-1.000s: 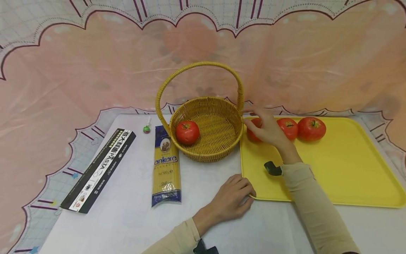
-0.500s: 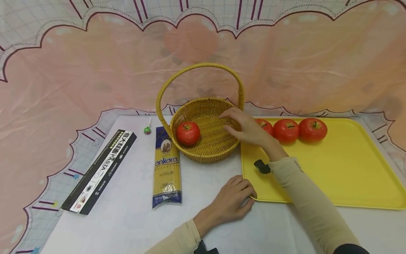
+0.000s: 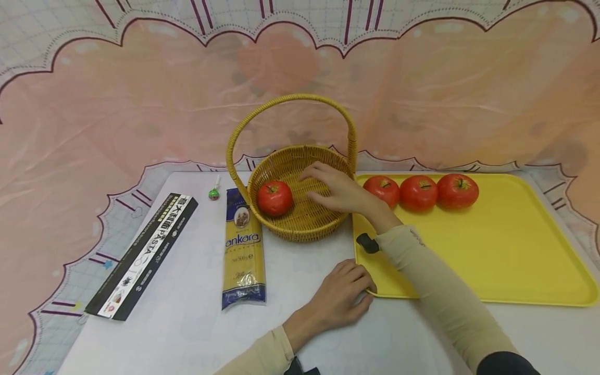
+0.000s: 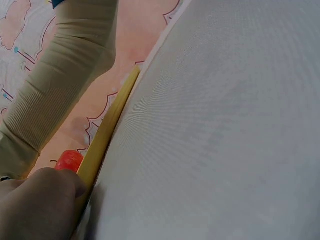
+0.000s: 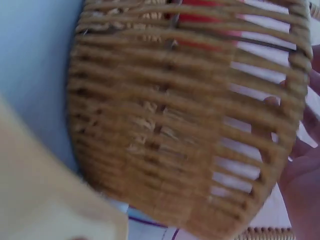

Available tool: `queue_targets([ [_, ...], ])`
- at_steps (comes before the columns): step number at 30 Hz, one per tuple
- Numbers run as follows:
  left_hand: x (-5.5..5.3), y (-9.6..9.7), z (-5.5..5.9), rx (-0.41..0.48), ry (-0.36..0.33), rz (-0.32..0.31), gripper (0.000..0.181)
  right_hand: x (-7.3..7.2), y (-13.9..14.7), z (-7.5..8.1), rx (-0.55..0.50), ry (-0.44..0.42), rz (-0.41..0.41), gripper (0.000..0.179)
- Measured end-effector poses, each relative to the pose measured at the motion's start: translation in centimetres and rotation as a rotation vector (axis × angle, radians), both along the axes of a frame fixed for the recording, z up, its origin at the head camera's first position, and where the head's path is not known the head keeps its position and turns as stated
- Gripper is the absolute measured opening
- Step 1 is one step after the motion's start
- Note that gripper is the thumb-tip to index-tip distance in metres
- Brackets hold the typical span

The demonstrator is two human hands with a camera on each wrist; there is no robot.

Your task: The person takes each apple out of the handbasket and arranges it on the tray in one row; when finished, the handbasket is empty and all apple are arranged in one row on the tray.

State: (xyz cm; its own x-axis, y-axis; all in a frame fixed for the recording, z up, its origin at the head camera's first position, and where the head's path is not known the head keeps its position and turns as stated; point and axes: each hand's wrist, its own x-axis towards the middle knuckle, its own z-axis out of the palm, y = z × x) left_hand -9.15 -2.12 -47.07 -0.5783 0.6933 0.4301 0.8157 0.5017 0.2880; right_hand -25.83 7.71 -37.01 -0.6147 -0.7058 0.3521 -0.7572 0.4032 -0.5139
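My left hand (image 3: 341,294) grips the near left corner of a yellow tray (image 3: 515,250), its thumb over the rim in the left wrist view. My right hand (image 3: 335,190) reaches over the right side of a wicker basket (image 3: 300,233), fingers loosely bent with nothing held. Its fingertips point at a red apple (image 3: 274,198) lying in the basket's left part, with a gap between. Three more red apples stand in a row along the tray's far side: a left one (image 3: 383,190), a middle one (image 3: 419,193) and a right one (image 3: 458,191). Wicker fills the right wrist view.
A pack of spaghetti (image 3: 244,252) lies close left of the basket, slightly overlapped by it. Further left are a black pasta box (image 3: 142,255) and a small green lollipop (image 3: 214,193). The basket's tall arched handle (image 3: 290,98) rises over it.
My right hand has moved left from beside the leftmost tray apple to over the basket, uncovering that apple. My left hand stays on the tray corner.
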Motion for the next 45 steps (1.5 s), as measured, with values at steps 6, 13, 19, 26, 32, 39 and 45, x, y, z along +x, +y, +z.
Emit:
queue_targets([
  [6,-0.1,-0.1,0.0,-0.004,-0.006,-0.004,0.008,-0.1,-1.9,0.5,0.109,-0.056,0.033,0.039],
  [13,-0.1,-0.1,0.0,0.016,-0.001,-0.003,0.008,-0.2,-4.1,0.6,0.268,-0.101,0.072,0.045],
  [19,0.0,-0.2,0.0,0.018,-0.003,0.003,0.008,-0.4,-5.6,0.1,0.362,-0.103,0.108,0.055],
  [26,0.0,-0.2,0.0,0.003,-0.011,0.002,0.008,-1.0,-6.7,-0.4,0.412,-0.081,0.145,0.059],
  [32,0.0,0.0,-0.1,-0.001,0.042,0.001,0.008,-1.3,-7.3,-0.5,0.441,-0.104,0.151,0.058],
  [39,0.0,0.1,-0.3,-0.006,0.098,0.008,0.008,-1.4,-7.7,-0.9,0.410,-0.137,0.151,0.059],
  [45,0.0,0.0,-0.3,-0.004,0.038,0.016,0.008,-1.4,-7.9,-1.1,0.397,-0.119,0.140,0.055],
])
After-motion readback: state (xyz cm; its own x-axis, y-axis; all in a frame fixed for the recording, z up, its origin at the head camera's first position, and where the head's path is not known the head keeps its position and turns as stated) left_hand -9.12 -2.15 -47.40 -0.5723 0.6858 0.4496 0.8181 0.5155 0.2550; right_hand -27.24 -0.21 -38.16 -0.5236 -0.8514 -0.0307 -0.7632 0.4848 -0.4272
